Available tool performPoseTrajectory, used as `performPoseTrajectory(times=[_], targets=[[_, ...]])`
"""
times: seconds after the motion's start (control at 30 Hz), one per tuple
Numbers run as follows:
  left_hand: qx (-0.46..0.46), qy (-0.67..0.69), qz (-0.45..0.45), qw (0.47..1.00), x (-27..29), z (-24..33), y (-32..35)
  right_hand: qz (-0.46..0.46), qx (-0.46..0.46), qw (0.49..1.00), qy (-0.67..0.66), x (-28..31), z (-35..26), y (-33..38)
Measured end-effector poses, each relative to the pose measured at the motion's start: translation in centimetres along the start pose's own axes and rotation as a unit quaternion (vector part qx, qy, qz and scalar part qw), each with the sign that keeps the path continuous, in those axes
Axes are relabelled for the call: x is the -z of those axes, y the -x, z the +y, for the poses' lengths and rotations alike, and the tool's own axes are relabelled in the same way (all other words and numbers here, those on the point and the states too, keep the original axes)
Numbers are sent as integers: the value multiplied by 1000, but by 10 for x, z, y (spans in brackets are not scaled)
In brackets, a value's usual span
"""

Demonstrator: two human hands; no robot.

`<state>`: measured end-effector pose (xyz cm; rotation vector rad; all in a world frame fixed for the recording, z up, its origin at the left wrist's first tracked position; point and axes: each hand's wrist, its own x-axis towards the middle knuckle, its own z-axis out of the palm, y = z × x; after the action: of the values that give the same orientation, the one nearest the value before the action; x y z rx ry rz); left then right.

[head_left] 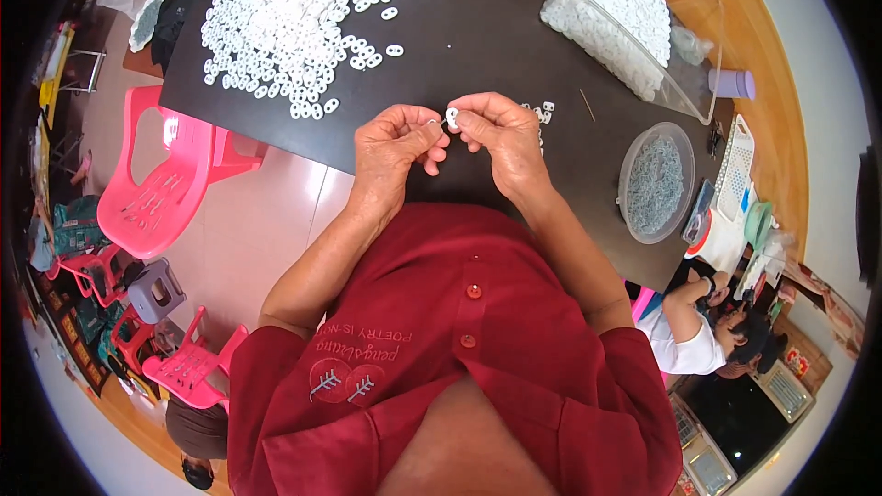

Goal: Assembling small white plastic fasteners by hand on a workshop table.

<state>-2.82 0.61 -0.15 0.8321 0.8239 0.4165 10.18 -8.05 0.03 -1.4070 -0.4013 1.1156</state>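
Observation:
Over the near edge of the dark table, my two hands meet almost fingertip to fingertip. Between the thumb and fingers of my right hand (505, 142) is a small white oval piece with two holes (451, 118), held upright. The thumb and forefinger of my left hand (393, 149) are pinched together just beside that piece. Something small and thin shows at their tips, too small to name. A few loose white pieces (548, 108) lie behind my right hand, partly hidden by it. To the far left spreads a large heap of the same white two-holed pieces (285, 23).
Right of my hands stands a round clear tub (627, 207) full of small grey metal parts. Behind it is a clear bin (634, 41) holding more white pieces. A thin stick (588, 105) lies nearby. Pink chairs (152, 211) stand left; another person (684, 335) sits at the right.

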Motion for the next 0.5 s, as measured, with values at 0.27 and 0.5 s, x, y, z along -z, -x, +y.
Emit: performPoseTrajectory(times=[0.27, 0.5], targets=[[0, -7, 6, 1000, -1, -1, 1, 27, 20, 999, 34, -5, 3, 1], [-13, -20, 2, 1000, 1, -5, 2, 32, 35, 998, 49, -6, 9, 1]])
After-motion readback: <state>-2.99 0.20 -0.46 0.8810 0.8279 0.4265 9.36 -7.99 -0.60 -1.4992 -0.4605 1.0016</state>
